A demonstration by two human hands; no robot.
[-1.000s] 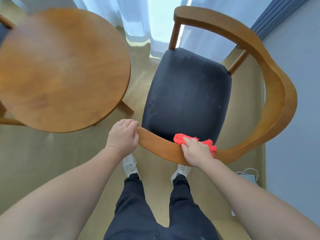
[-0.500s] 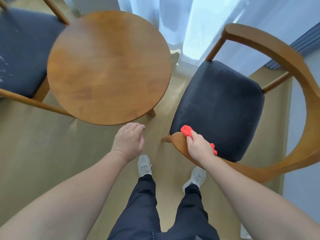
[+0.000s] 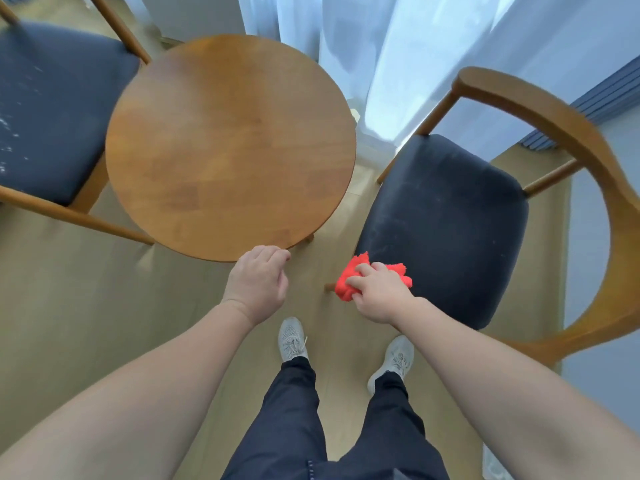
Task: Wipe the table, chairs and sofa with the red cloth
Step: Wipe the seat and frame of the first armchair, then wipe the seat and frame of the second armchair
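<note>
So compared to half a second back, the right hand [image 3: 379,294] has slid the crumpled red cloth [image 3: 349,282] along to the very tip of the curved wooden armrest [image 3: 561,116] of the chair with the dark blue padded seat [image 3: 446,223]. Only a tiny nub of wood pokes out just left of the cloth now, where earlier a good bit of the armrest end was showing. Fingers are bunched down on the cloth, gripping it against the wood, with red fabric sticking out ahead of and to the right of the knuckles.

The left hand [image 3: 258,285] has drifted forward a bit; it's loosely curled, holding nothing, and its fingertips sit right at the near edge of the round wooden table [image 3: 230,147]. Can't really tell if it's touching the rim or just hovering over it.

Other stuff: a second dark-seated wooden chair [image 3: 52,109] is way off to the left of the left hand, beyond the table, with whitish specks on its cushion. White sheer curtains [image 3: 398,53] hang beyond both hands. Below the hands you get grey sneakers [image 3: 292,339] and dark trousers [image 3: 287,427] on a pale wood floor [image 3: 86,306]. The right forearm covers part of the near side of the armrest.
</note>
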